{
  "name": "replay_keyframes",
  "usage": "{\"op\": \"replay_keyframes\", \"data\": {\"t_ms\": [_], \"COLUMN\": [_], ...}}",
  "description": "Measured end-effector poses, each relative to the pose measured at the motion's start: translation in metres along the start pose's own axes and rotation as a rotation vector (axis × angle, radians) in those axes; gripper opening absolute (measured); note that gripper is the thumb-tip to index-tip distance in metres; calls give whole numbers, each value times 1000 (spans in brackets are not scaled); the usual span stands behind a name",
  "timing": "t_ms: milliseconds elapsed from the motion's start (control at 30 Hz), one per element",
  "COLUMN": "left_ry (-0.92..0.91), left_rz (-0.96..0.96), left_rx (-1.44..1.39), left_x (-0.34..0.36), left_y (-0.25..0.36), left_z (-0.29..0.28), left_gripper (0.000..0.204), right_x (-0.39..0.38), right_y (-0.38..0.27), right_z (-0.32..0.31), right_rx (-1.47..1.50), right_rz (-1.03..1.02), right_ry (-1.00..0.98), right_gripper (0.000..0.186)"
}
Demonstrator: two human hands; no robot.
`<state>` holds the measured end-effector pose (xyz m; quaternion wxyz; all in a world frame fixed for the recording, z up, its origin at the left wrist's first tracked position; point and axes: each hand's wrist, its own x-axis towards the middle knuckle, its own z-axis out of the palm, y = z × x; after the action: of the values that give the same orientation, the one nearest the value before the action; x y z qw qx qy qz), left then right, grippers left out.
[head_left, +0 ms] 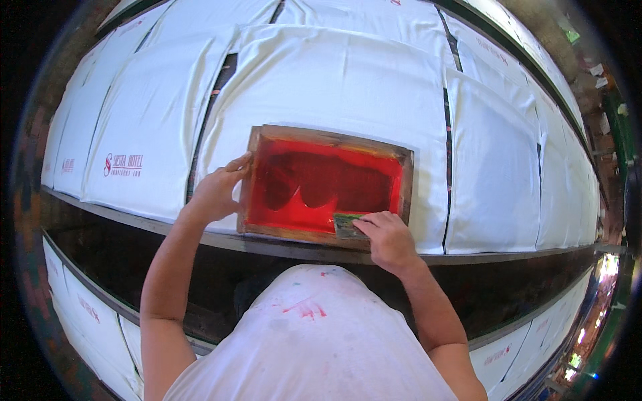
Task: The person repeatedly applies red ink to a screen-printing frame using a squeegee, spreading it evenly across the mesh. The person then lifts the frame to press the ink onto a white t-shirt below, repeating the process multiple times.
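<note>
A wooden screen-printing frame lies flat on a white cloth near the front edge of the long table. Wet red ink covers its mesh, with a darker red patch across the middle and upper part. My left hand grips the frame's left side, fingers at the upper part of the edge and thumb lower down. Closed around a small flat squeegee, my right hand is at the frame's lower right. The squeegee's lower end rests at the near inner edge, beside the red ink; its blade edge is partly hidden.
More white cloths lie side by side along the table, parted by dark gaps. One at left bears a red printed emblem. Behind me runs another table with white cloths. A dark aisle separates the two tables.
</note>
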<state>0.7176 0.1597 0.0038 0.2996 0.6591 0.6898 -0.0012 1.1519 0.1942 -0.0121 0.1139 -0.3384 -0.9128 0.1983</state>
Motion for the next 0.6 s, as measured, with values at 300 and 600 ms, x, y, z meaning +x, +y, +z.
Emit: {"op": "replay_keyframes", "data": {"t_ms": [300,600], "left_ry": [331,212], "left_rz": [223,225], "left_rx": [67,233], "left_x": [-49,-60], "left_y": [-41,-30], "left_z": [68,64], "left_gripper": [45,45], "right_x": [97,196], "right_y": [-31,-37], "right_z": [-9,55], "right_rx": [20,-86], "right_rz": [-81,-68], "right_ry": [-100,64], "right_gripper": [38,44]}}
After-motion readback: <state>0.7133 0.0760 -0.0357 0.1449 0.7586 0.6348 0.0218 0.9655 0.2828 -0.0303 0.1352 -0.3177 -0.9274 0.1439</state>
